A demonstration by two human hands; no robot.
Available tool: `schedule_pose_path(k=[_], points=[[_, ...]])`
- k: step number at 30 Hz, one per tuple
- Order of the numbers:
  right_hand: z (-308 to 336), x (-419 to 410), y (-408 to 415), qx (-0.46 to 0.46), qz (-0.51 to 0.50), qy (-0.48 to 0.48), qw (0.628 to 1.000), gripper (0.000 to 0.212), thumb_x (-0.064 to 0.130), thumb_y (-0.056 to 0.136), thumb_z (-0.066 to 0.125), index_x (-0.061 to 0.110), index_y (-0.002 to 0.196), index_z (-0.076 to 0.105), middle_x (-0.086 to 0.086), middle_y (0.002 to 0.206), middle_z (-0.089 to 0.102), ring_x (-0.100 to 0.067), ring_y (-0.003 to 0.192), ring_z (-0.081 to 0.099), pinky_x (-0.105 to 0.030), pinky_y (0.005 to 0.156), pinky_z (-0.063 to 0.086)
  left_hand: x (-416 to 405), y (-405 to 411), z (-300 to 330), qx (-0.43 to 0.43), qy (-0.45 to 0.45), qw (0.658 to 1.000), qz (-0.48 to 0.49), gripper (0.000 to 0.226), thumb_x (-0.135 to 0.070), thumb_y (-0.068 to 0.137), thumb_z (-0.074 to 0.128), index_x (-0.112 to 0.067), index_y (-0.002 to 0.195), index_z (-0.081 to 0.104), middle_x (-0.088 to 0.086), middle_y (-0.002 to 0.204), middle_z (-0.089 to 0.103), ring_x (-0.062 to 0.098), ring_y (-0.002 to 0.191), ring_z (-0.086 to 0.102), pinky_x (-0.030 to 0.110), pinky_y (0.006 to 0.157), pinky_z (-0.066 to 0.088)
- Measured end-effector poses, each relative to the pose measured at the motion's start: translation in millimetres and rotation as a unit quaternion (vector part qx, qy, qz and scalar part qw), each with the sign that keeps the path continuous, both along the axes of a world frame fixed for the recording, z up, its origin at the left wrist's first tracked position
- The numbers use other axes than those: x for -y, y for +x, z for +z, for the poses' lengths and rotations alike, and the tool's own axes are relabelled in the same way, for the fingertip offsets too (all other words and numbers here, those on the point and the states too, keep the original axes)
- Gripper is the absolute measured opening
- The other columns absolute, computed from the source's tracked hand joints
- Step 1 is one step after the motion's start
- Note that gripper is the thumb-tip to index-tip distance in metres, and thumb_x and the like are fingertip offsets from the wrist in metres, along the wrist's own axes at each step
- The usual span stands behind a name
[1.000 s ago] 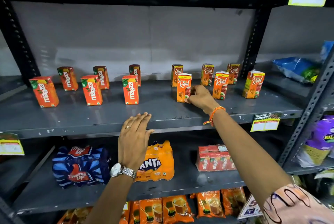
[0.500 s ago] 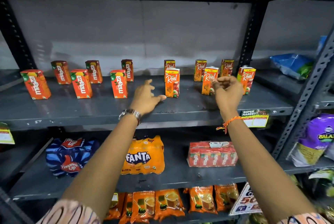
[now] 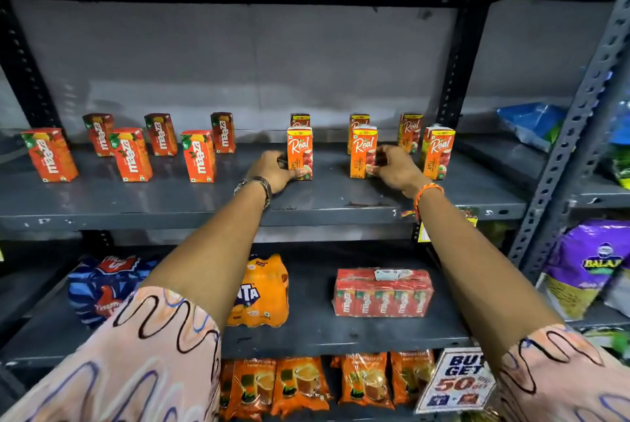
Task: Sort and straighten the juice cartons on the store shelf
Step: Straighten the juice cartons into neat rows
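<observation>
On the dark grey metal shelf [image 3: 204, 203], backed by a grey panel, your left hand [image 3: 272, 171] grips one upright Real carton [image 3: 299, 153] and your right hand [image 3: 395, 167] grips the next [image 3: 363, 153], with Maaza cartons [image 3: 131, 154] standing to their left.

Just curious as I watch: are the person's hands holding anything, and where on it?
Yes. The left hand grips the lower part of one orange Real juice carton; the right hand grips the lower part of the next orange Real carton.
</observation>
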State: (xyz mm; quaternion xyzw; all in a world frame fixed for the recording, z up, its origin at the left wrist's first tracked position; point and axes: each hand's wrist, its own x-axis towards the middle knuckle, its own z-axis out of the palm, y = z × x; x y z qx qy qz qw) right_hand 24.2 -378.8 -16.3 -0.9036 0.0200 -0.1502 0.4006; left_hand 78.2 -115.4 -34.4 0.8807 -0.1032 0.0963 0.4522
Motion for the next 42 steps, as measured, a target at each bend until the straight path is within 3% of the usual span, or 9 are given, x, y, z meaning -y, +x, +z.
schedule_pose_path(k=[4,9,12,16,21,26,36,42], points=[[-4,6,-6,0.024,0.017,-0.005,1.000,0.040,0.008,0.091,0.066,0.003,0.130,0.059,-0.013,0.127,0.067,-0.027,0.120,0.061,-0.043,0.108,0.045,-1,3,-3,0.006,0.010,1.000,0.017,0.027,-0.046,0.070,0.081,-0.033,0.081,0.060,-0.004,0.100,0.071,0.013,0.081,0.059,0.033,0.080,0.043],[-9,10,-16,0.038,0.013,-0.006,0.999,0.040,0.009,0.091,0.066,0.004,0.130,0.059,-0.012,0.128,0.067,-0.026,0.121,0.061,-0.038,0.107,0.046,-2,0,-3,0.001,0.010,1.000,0.006,0.044,-0.043,0.071,0.082,-0.023,0.106,0.066,-0.005,0.103,0.070,0.012,0.085,0.060,0.034,0.084,0.043],[-9,9,-18,0.040,0.000,-0.019,0.999,0.039,0.011,0.091,0.066,0.005,0.129,0.060,-0.012,0.127,0.068,-0.027,0.120,0.061,-0.039,0.106,0.046,-2,-2,-4,0.008,0.022,1.000,0.006,0.040,-0.037,0.073,0.082,-0.022,0.106,0.066,-0.004,0.103,0.072,0.014,0.090,0.063,0.034,0.084,0.045],[-9,9,-19,0.040,0.003,-0.012,0.999,0.039,0.010,0.091,0.066,0.003,0.129,0.061,-0.011,0.125,0.069,-0.026,0.120,0.062,-0.041,0.106,0.047,-3,-3,-5,0.024,0.035,0.999,0.010,0.039,-0.035,0.074,0.082,-0.020,0.107,0.068,0.000,0.106,0.074,0.003,0.076,0.057,0.032,0.081,0.044],[-8,9,-18,0.032,0.002,-0.014,0.999,0.039,0.012,0.092,0.066,0.005,0.129,0.061,-0.011,0.126,0.068,-0.026,0.121,0.061,-0.037,0.106,0.047,-2,-2,-5,0.018,0.031,0.999,0.008,0.044,-0.033,0.075,0.081,-0.018,0.114,0.066,0.002,0.113,0.072,0.014,0.094,0.062,0.035,0.090,0.046],[-9,9,-17,0.032,0.004,-0.008,0.999,0.036,0.013,0.092,0.065,0.005,0.127,0.063,-0.011,0.125,0.069,-0.025,0.120,0.061,-0.034,0.102,0.045,-3,-2,-5,0.025,0.037,0.999,0.012,0.048,-0.032,0.074,0.082,-0.016,0.116,0.066,0.003,0.116,0.071,0.017,0.100,0.064,0.036,0.093,0.047],[-9,8,-18,0.032,0.003,-0.002,0.999,0.036,0.012,0.092,0.065,0.004,0.127,0.062,-0.012,0.126,0.068,-0.026,0.122,0.060,-0.030,0.099,0.043,-3,-2,-6,0.016,0.028,0.999,0.014,0.051,-0.031,0.074,0.082,-0.016,0.120,0.065,0.003,0.117,0.071,0.012,0.094,0.060,0.033,0.092,0.044],[-5,7,-27,0.020,0.001,0.007,1.000,0.043,0.012,0.090,0.068,0.003,0.131,0.059,-0.011,0.126,0.067,-0.025,0.121,0.060,-0.035,0.104,0.045,-2,-16,1,-0.001,0.031,0.999,0.006,0.057,-0.030,0.078,0.079,-0.014,0.129,0.058,0.006,0.126,0.067,0.023,0.117,0.061,0.040,0.102,0.044]])
